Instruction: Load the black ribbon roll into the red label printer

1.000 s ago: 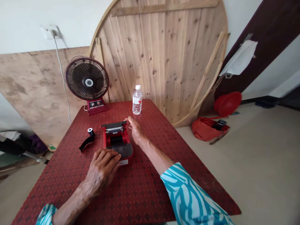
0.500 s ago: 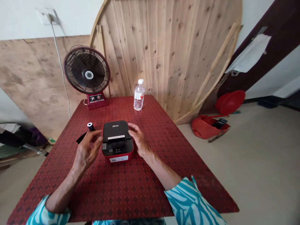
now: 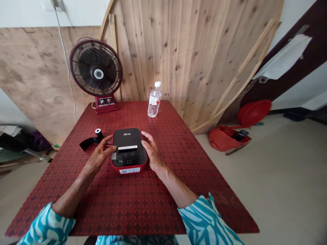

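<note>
A compact label printer (image 3: 129, 137) with a black top and red base sits flat on the table, a white strip across its lid and a label on its front. My left hand (image 3: 100, 153) touches its left side, thumb on the upper edge and fingers along the side. On the opposite side, my right hand (image 3: 152, 149) grips the printer, with the thumb near the top edge and the fingers partly hidden. Behind my left hand stands a roll of black ribbon (image 3: 98, 133) with a white core, its loose end trailing left over the table.
The table (image 3: 158, 211) has a red patterned cover. A maroon fan (image 3: 98, 73) and a clear plastic bottle (image 3: 154, 102) stand at its far end. Wooden boards (image 3: 184, 61) lean behind. On the floor at right lie an orange-red bag (image 3: 221, 137) and a red basin (image 3: 255, 112).
My left hand has moved right, from beside the printer onto its left side, revealing more of the ribbon. My right hand stays at the right side. The view has tilted slightly down.
</note>
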`<state>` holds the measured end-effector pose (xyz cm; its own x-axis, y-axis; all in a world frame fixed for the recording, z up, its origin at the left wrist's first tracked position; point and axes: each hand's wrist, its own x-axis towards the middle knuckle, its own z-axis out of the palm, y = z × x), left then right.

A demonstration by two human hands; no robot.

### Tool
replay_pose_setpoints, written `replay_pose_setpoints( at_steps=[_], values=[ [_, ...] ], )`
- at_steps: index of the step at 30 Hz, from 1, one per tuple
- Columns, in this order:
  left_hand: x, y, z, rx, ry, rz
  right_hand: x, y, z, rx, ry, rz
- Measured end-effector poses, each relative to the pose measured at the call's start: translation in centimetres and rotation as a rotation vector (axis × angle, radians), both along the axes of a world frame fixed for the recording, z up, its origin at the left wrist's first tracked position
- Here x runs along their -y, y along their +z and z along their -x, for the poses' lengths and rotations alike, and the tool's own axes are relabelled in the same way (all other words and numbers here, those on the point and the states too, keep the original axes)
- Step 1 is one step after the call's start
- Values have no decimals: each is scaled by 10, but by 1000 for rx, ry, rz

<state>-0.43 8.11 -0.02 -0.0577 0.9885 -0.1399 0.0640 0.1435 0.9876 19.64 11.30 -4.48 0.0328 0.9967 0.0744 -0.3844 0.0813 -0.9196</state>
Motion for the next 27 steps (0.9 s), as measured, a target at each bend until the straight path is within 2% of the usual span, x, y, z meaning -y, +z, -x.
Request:
replay_pose_setpoints(
  at_steps=[4,7,12,17,22,27],
  values=[
    [3,-11,2,81,19,-33,2,-9,3,15,-25,-26],
    [7,-17,8,153,-28,-15,2,-22,3,44,-54,-9],
    [13,-15,15,89,-79,-13,1,-39,3,-4,-6,44],
    [13,-13,13,127,-71,3,0,-42,2,2,0,21],
    [9,-20,16,245,-127,72,1,-41,3,-22,3,41],
    [8,-27,19,307,-161,47,0,-44,4,6,-15,5]
  ],
)
